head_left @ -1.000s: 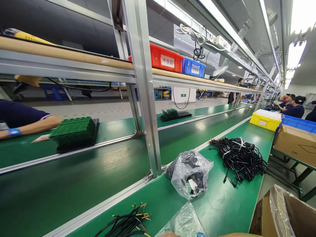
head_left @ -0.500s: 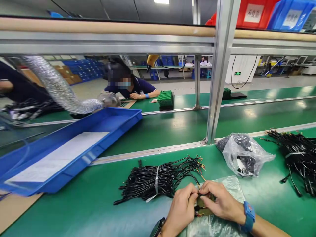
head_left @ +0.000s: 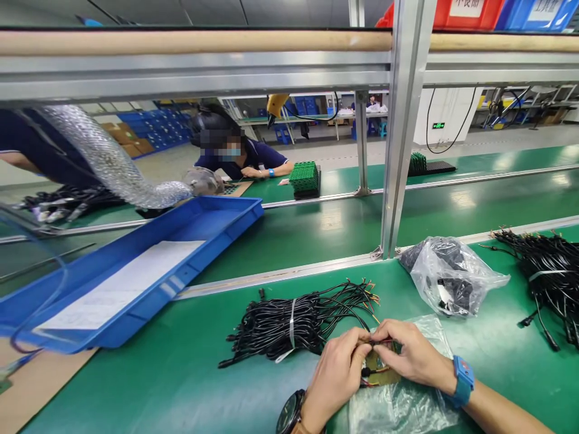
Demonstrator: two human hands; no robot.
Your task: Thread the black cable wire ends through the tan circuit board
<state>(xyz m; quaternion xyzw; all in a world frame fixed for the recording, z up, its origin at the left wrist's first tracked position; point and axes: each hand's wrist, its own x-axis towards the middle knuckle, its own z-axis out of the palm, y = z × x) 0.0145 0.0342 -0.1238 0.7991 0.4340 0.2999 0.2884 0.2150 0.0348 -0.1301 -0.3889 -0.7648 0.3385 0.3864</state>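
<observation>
My left hand [head_left: 339, 367], a dark watch on its wrist, pinches a thin black cable at its fingertips. My right hand [head_left: 409, 354], with a blue wrist strap, meets it there, thumb and forefinger closed on the cable's thin wires [head_left: 386, 342], red among them. Just below the fingers lies a yellowish-green board [head_left: 384, 375] with a small black connector and short coloured wires. Under the board is a clear plastic bag [head_left: 402, 411]. Left of my hands lies a bundle of black cables [head_left: 280, 325], tied with a white band, its bare-ended wires fanning towards my fingers.
A blue tray [head_left: 226, 226] holding white paper stands at left. Beyond my right hand sit a clear bag of black parts [head_left: 452, 277] and another cable bundle [head_left: 552, 271]. A metal post [head_left: 402, 132] rises ahead. Across the bench a person [head_left: 248, 157] leans over work.
The view has tilted down and shifted slightly left. My hands stay fingertip to fingertip, and more of the board and the red wire shows between them.
</observation>
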